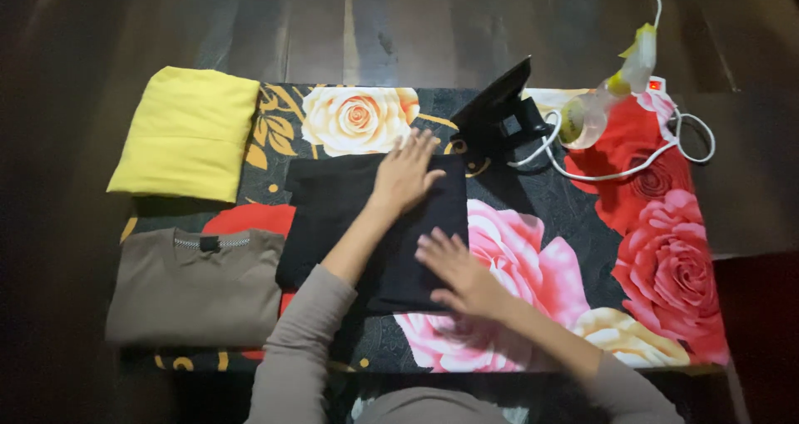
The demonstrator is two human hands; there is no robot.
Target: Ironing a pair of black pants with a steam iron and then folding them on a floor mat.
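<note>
A folded black garment (341, 212) lies in the middle of a flower-printed cloth (583, 216). My left hand (405, 172) rests flat on its upper right part, fingers spread. Near the garment's lower right edge, my right hand (456, 267) presses down flat, fingers apart. Neither hand grips anything.
A folded yellow garment (187, 131) sits at the far left, with a folded brown shirt (196, 287) below it. An upright electric iron (499, 112) stands beyond the black garment. Its white cord (632, 170) loops beside a spray bottle (603, 99) at the far right. Dark floor surrounds the cloth.
</note>
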